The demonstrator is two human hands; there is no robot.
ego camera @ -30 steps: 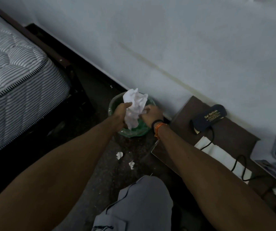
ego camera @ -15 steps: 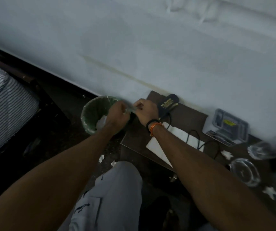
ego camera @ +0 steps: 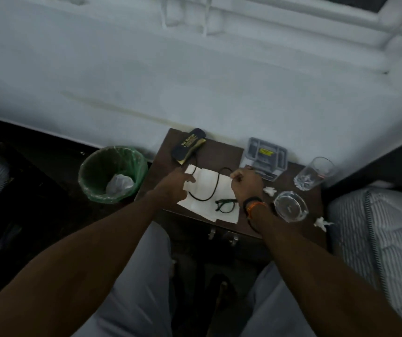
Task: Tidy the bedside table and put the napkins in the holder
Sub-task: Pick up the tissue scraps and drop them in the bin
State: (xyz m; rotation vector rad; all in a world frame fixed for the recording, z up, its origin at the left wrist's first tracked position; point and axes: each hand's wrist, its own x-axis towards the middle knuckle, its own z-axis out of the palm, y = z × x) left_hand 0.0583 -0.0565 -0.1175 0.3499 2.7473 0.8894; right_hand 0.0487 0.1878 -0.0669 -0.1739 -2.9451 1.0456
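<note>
- Fingers of the left hand [ego camera: 172, 184] are stretched forward and loosely apart, their tips at the left edge of the flat napkins [ego camera: 203, 190]; they grip nothing.
- Right hand [ego camera: 246, 182] is curled into a loose fist at the napkins' upper right corner, thumb and forefinger pinched together; whether paper sits in that pinch cannot be told.
- Spread at the centre of the frame, the napkins lie on the dark wooden table [ego camera: 222, 152], between the two hands.
- Across the napkins runs a black cord [ego camera: 215, 183], and a pair of dark glasses [ego camera: 225, 205] rests on their lower right part, just beside the right wrist.
- At the table's upper left corner lies a dark case [ego camera: 189, 145] with yellow lettering.
- To the right of it, against the wall, stands a grey holder [ego camera: 264, 156].
- Right of centre, a clear tumbler [ego camera: 314, 173] stands by the table's far right edge, and a glass ashtray [ego camera: 291, 206] sits below it.
- Two crumpled scraps lie near the ashtray: one scrap [ego camera: 270, 190] to its upper left, another wad [ego camera: 321, 222] to its lower right.
- Left of the table, on the dark floor, stands a green-lined bin [ego camera: 112, 173] with a crumpled white lump inside.
- A pale wall [ego camera: 195, 81] fills the upper frame, and a striped mattress [ego camera: 384, 239] shows at the right edge.
</note>
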